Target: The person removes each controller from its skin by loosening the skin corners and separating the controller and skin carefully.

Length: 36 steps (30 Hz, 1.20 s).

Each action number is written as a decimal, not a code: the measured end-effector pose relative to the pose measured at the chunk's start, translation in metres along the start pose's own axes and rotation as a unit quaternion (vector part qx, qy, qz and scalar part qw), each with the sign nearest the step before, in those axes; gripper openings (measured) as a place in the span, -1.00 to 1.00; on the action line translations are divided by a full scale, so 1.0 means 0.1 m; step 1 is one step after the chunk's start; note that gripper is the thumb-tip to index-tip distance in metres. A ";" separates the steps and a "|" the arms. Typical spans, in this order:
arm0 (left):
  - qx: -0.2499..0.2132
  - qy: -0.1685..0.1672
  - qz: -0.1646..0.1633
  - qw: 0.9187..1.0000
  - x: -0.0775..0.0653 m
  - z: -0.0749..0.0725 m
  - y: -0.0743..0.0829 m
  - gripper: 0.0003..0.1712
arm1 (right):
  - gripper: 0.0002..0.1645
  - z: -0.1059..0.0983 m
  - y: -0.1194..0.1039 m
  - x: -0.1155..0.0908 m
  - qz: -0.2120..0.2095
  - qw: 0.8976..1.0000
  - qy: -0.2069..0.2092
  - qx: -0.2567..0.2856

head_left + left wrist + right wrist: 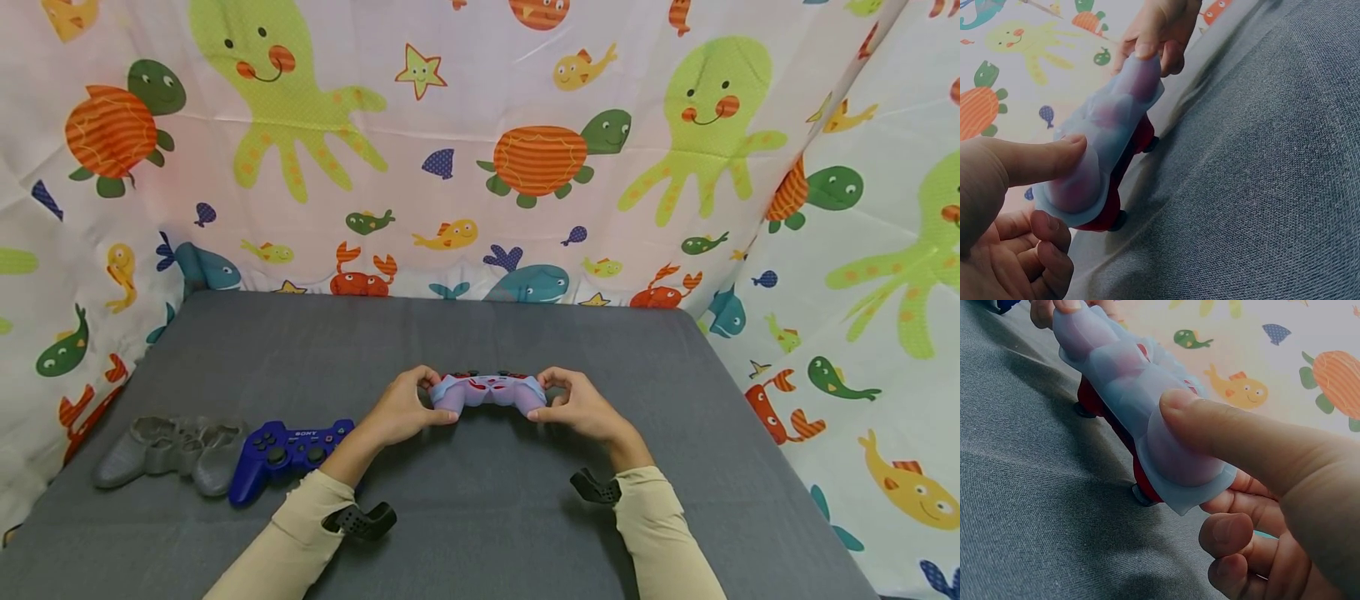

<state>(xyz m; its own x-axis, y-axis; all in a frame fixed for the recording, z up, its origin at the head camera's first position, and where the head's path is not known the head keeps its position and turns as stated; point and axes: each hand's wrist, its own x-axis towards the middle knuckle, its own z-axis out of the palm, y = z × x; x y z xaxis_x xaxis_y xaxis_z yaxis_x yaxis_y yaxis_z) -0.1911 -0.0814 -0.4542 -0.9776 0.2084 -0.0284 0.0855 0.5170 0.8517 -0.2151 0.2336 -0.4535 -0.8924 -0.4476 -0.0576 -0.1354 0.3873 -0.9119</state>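
Observation:
A red game controller (477,390) has a translucent pale-blue silicone cover (1107,134) lying over its handles and underside. My left hand (405,407) holds one end, its thumb pressed on a covered handle. At the other end my right hand (585,408) pinches the cover's edge, thumb on the second handle. In the wrist views the controller's dark thumbsticks point down toward the table, and red shell (1089,398) shows below the cover's rim. The fingertips under the controller are partly hidden.
On the left of the grey table (480,517) lie a blue game controller (281,454) marked SONY and, beside it, a grey silicone controller cover (176,454). A curtain (465,167) printed with sea animals hangs behind and along the sides.

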 end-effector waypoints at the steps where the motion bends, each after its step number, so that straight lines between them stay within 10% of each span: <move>1: 0.002 0.000 -0.001 1.000 0.00 0.00 0.00 -0.45 | -0.50 0.00 0.00 0.00 0.000 1.000 0.001 0.001; 36: 0.008 -0.001 -0.007 1.000 -0.01 0.00 0.02 -0.46 | -0.58 -0.02 0.03 0.01 -0.018 1.000 -0.007 -0.001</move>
<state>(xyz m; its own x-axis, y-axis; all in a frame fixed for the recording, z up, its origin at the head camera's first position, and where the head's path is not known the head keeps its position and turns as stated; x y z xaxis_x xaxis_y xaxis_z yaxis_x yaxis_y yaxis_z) -0.1899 -0.0806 -0.4526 -0.9784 0.2026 -0.0411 0.0749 0.5327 0.8429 -0.2170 0.2364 -0.4558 -0.8804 -0.4732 -0.0298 -0.1693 0.3724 -0.9125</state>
